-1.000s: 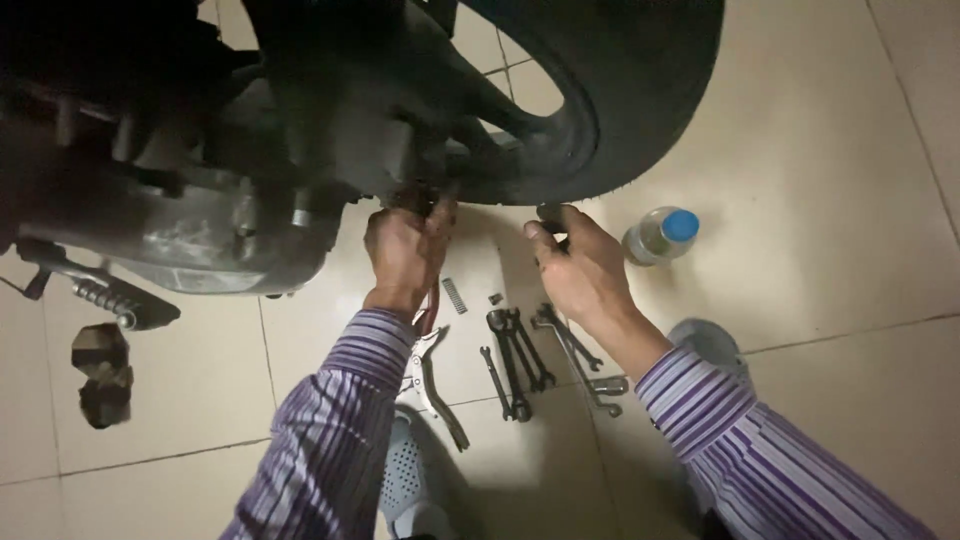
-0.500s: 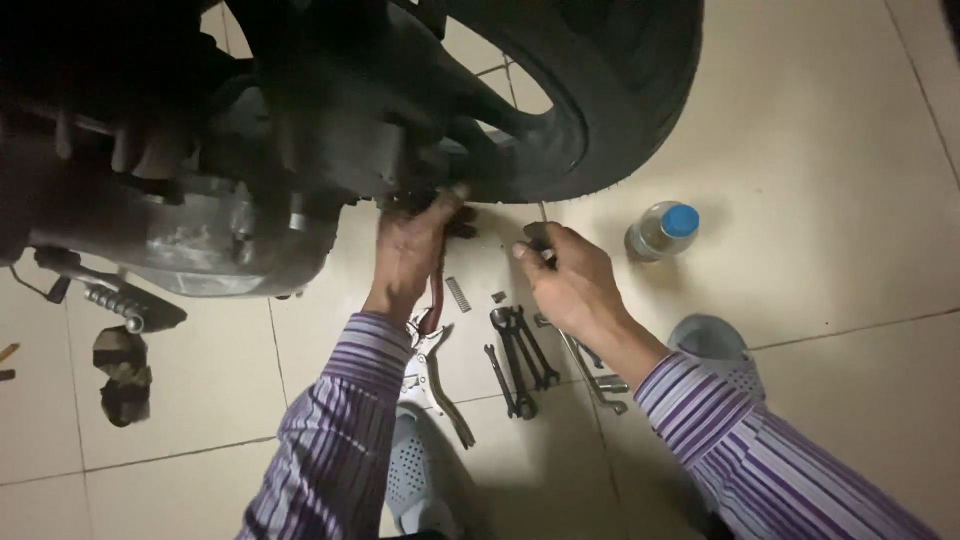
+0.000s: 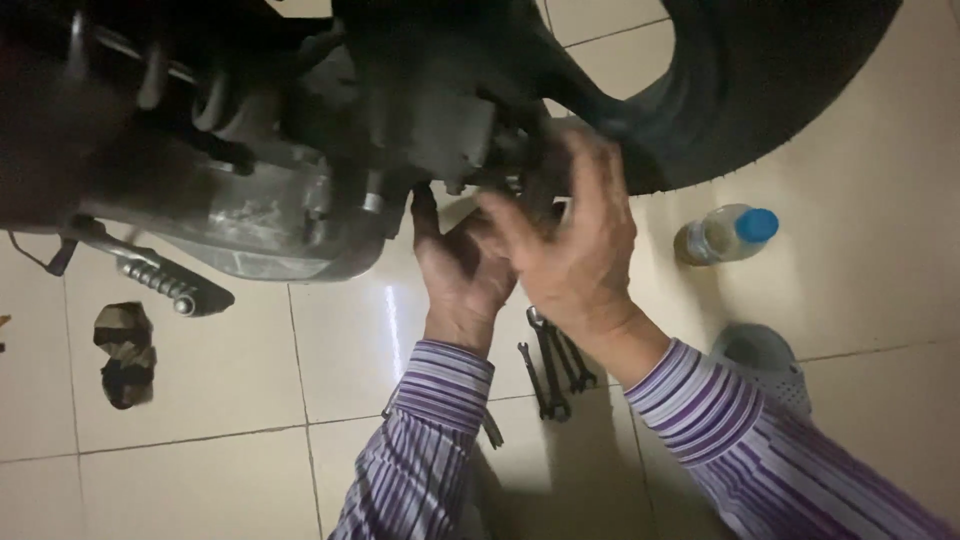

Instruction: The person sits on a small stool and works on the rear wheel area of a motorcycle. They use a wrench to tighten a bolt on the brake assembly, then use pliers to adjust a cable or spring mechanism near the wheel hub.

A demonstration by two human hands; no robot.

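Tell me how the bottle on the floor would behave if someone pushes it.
The bottle lies on its side on smooth tiles, so it would probably roll. It looks like thin clear plastic and mostly empty, so likely light and easy to dent.

Two hands work under the motorcycle: the left hand (image 3: 462, 272) and the right hand (image 3: 572, 240), each in a striped purple sleeve. One black tyre (image 3: 770, 90) stands far right. One plastic bottle (image 3: 726, 234) with a blue cap lies right. About three wrenches (image 3: 552, 362) lie near together, one crumpled rag (image 3: 124, 352) left, one grey shoe (image 3: 768, 362) right, and one footpeg (image 3: 160, 282) left.
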